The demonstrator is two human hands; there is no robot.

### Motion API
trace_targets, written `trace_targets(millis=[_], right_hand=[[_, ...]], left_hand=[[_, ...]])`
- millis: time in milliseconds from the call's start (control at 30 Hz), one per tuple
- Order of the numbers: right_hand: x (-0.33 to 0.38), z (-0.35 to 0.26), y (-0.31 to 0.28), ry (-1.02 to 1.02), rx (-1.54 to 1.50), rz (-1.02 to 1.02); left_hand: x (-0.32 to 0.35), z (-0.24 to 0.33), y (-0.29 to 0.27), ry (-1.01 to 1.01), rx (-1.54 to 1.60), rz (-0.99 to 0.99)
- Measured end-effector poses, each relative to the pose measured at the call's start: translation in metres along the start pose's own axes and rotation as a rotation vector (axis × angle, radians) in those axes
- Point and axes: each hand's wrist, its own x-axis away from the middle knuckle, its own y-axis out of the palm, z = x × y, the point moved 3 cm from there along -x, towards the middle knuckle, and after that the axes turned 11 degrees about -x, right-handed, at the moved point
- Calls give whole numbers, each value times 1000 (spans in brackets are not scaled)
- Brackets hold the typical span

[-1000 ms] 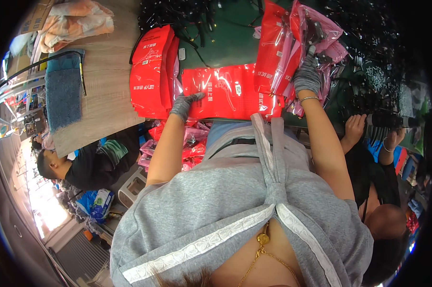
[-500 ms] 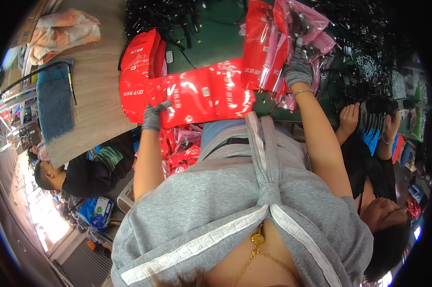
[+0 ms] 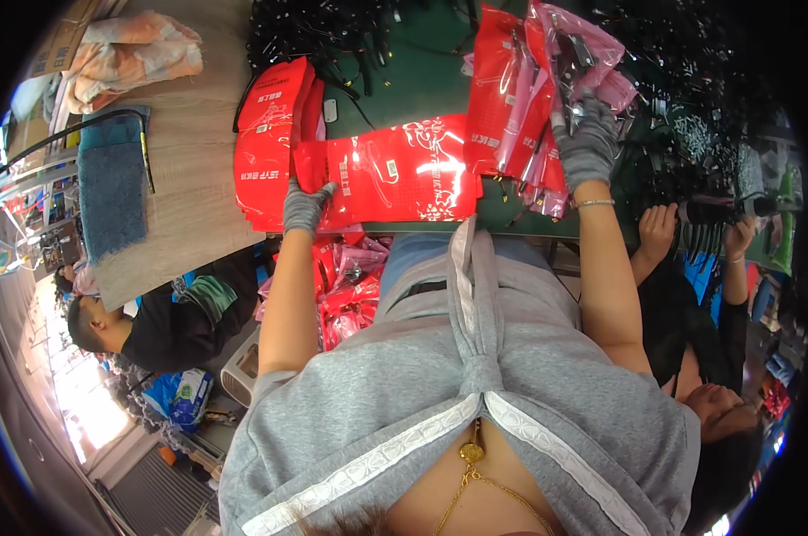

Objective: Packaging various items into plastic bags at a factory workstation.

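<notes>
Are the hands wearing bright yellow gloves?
No, the left hand and the right hand both wear gray gloves.

Seen from the middle of the view, red bags [image 3: 395,174] lie in four groups: one at twelve o'clock, one between ten and eleven, one at one and one at eight; they overlap too much to count singly. Two gloved hands touch them: one left hand [image 3: 307,205] at ten, one right hand [image 3: 590,147] at two. Black parts [image 3: 306,36] make two heaps, at eleven and two. There are two counters [image 3: 413,67], at twelve and ten. One cloth [image 3: 136,58] lies at ten, one mat [image 3: 111,192] between nine and ten, one stool [image 3: 240,368] at eight. One necklace [image 3: 466,478] hangs between five and six.
</notes>
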Motion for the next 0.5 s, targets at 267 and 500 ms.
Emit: trace_targets(millis=[267,500], right_hand=[[24,14,57,-240,185,96],[14,-3,14,-157,-152,22]], left_hand=[[27,62,-59,71,-442,138],[-100,115,-120,256,-430,402]])
